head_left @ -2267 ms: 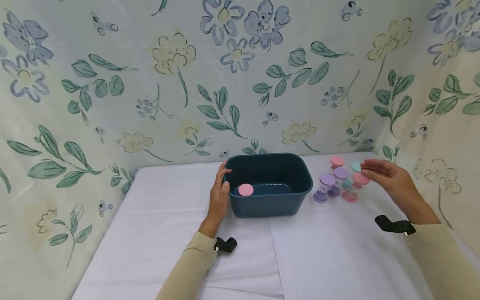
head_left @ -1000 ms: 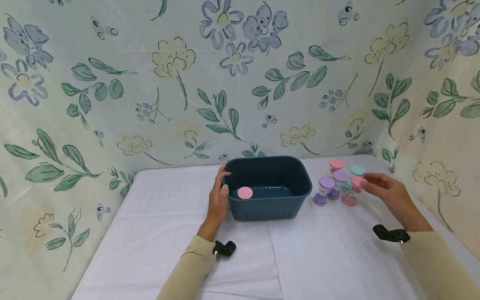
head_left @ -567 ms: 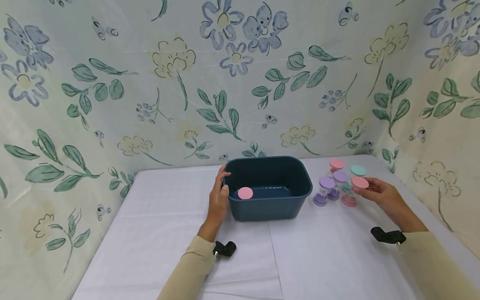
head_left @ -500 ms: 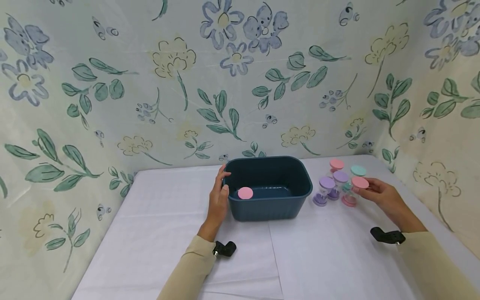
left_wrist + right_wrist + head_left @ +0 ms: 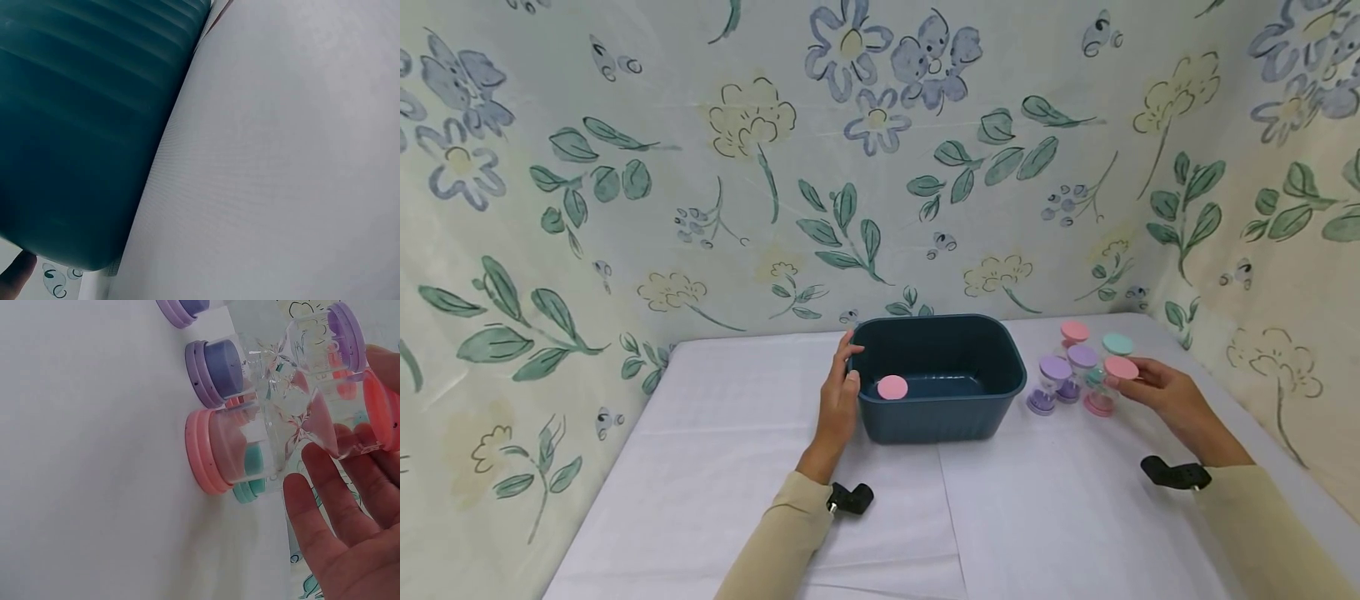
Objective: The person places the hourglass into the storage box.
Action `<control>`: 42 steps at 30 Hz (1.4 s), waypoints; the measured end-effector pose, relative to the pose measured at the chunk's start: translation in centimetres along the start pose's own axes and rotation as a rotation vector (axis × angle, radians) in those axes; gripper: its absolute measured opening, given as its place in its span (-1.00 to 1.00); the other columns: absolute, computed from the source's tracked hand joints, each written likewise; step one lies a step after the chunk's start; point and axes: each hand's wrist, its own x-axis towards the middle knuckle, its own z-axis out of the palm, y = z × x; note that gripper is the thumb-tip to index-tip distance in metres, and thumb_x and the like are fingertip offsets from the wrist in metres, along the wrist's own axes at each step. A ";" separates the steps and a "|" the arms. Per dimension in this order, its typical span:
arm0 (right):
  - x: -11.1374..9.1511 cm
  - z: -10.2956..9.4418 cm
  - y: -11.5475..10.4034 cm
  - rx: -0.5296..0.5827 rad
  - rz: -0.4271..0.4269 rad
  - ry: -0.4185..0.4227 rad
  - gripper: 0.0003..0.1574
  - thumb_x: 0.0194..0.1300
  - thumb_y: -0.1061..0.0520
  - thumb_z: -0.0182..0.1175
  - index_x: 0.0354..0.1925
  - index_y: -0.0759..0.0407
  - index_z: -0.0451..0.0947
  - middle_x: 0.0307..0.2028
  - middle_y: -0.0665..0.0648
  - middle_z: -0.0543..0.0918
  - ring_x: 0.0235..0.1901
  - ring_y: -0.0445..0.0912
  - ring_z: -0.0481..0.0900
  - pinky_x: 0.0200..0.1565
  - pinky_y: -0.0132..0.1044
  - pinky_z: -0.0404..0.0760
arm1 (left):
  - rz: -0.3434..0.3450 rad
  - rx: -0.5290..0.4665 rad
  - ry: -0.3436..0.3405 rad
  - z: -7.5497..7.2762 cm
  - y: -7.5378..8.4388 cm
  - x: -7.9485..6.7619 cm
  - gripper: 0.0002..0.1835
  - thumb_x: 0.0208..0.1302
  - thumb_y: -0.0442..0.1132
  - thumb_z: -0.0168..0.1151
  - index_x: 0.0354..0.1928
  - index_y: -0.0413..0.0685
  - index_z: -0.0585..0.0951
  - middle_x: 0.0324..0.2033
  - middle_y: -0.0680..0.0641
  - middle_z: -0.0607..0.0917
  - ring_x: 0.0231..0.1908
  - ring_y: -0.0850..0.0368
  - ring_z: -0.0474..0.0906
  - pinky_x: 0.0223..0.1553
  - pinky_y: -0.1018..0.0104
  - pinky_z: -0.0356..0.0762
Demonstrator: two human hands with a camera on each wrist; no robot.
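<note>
At the left end of a dark teal plastic bin, my left hand holds the rim, its thumb near the front corner and its fingers farther back. In the left wrist view one fingertip touches the bin's far corner. A pink disc-like top shows inside the bin; what lies under it is hidden. My right hand grips a pink sand timer by its upper end, thumb on one side and fingers on the other. That timer stands upright, its base on the table in the right wrist view.
Beside the held timer stand two purple sand timers, another pink sand timer and a teal sand timer, close together. The white-covered table meets a flowered cloth backdrop behind and at the right.
My right hand has come down and left from above the timers and taken hold of the pink one's top. The left hand and bin keep their place; the view has shifted slightly.
</note>
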 end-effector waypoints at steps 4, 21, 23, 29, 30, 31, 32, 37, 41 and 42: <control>0.0 0.0 0.2 -0.007 -0.011 0.017 0.06 0.23 -0.31 0.19 0.40 0.30 0.11 0.31 0.43 0.27 0.28 0.34 0.22 0.15 0.30 0.31 | 0.007 -0.017 -0.003 0.1 0.1 0.1 -0.53 0.42 -0.02 -0.29 0.28 0.04 0.32 0.47 -0.07 0.13 0.46 0.10 -0.02 0.35 -0.20 0.02; -0.6 -0.5 -0.5 -0.102 -0.080 0.079 -0.03 0.24 -0.32 0.17 0.36 0.26 0.22 0.22 0.29 0.40 -0.01 -0.25 0.44 0.08 0.05 0.49 | 0.027 -0.020 0.002 0.1 0.1 0.5 -0.54 0.42 -0.07 -0.28 0.28 0.02 0.33 0.47 0.06 0.12 0.46 0.08 -0.01 0.31 -0.22 0.11; -0.7 -0.6 -0.8 -0.101 -0.088 0.084 -0.04 0.23 -0.31 0.18 0.35 0.26 0.23 0.20 0.27 0.42 -0.07 -0.36 0.42 0.05 0.01 0.53 | 0.023 -0.022 0.005 0.1 0.1 0.4 -0.55 0.41 -0.10 -0.28 0.28 0.04 0.33 0.47 0.09 0.12 0.46 0.08 -0.01 0.31 -0.21 0.11; -1.4 -1.1 -1.0 -0.087 -0.108 0.086 -0.10 0.26 -0.26 0.18 0.32 0.27 0.26 0.08 0.03 0.46 -0.14 -0.46 0.38 -0.13 -0.35 0.63 | 0.019 -0.033 -0.008 0.2 0.0 0.0 -0.54 0.41 -0.09 -0.27 0.28 0.02 0.32 0.48 -0.01 0.12 0.46 0.06 -0.01 0.30 -0.24 0.12; -1.5 -1.2 -1.1 -0.084 -0.110 0.087 -0.11 0.27 -0.26 0.18 0.32 0.26 0.26 0.06 -0.03 0.46 -0.14 -0.47 0.38 -0.15 -0.41 0.61 | 0.019 -0.031 -0.010 0.3 0.0 0.0 -0.54 0.41 -0.07 -0.28 0.28 0.02 0.32 0.48 -0.01 0.12 0.46 0.06 -0.01 0.30 -0.23 0.13; -1.6 -1.2 -1.2 -0.080 -0.113 0.087 -0.12 0.27 -0.26 0.17 0.32 0.24 0.26 0.04 -0.08 0.46 -0.14 -0.47 0.39 -0.17 -0.45 0.60 | 0.017 -0.027 -0.010 0.3 0.0 0.0 -0.53 0.41 -0.05 -0.28 0.28 0.02 0.32 0.48 0.00 0.12 0.46 0.07 -0.01 0.30 -0.23 0.12; -1.6 -1.3 -1.3 -0.075 -0.121 0.090 -0.13 0.27 -0.25 0.17 0.32 0.25 0.26 0.03 -0.11 0.47 -0.14 -0.48 0.40 -0.16 -0.43 0.61 | 0.017 -0.024 -0.007 0.3 0.0 0.0 -0.52 0.41 -0.04 -0.29 0.28 0.01 0.32 0.48 0.00 0.12 0.46 0.08 -0.01 0.31 -0.22 0.11; -1.6 -1.3 -2.2 -0.030 -0.151 0.083 -0.20 0.28 -0.23 0.18 0.30 0.20 0.30 -0.02 -0.14 0.52 -0.13 -0.44 0.46 -0.21 -0.58 0.52 | 0.031 -0.010 0.009 0.1 0.0 0.1 -0.53 0.42 -0.10 -0.29 0.28 -0.05 0.33 0.47 -0.02 0.14 0.45 0.07 0.00 0.31 -0.20 0.12; -1.7 -1.4 -2.8 -0.013 -0.163 0.084 -0.20 0.27 -0.22 0.19 0.29 0.20 0.30 -0.07 -0.23 0.52 -0.15 -0.45 0.47 -0.24 -0.66 0.45 | 0.032 -0.032 0.001 -0.3 1.1 0.1 -0.54 0.40 -0.24 -0.26 0.28 -0.21 0.32 0.46 -0.14 0.15 0.45 -0.04 0.00 0.31 -0.24 0.09; -1.7 -1.4 -2.9 -0.008 -0.167 0.086 -0.20 0.27 -0.22 0.19 0.30 0.20 0.30 -0.07 -0.25 0.51 -0.15 -0.45 0.47 -0.23 -0.67 0.45 | 0.029 -0.038 -0.002 -0.4 1.6 0.1 -0.54 0.40 -0.26 -0.26 0.28 -0.25 0.32 0.45 -0.17 0.15 0.45 -0.07 0.00 0.31 -0.24 0.08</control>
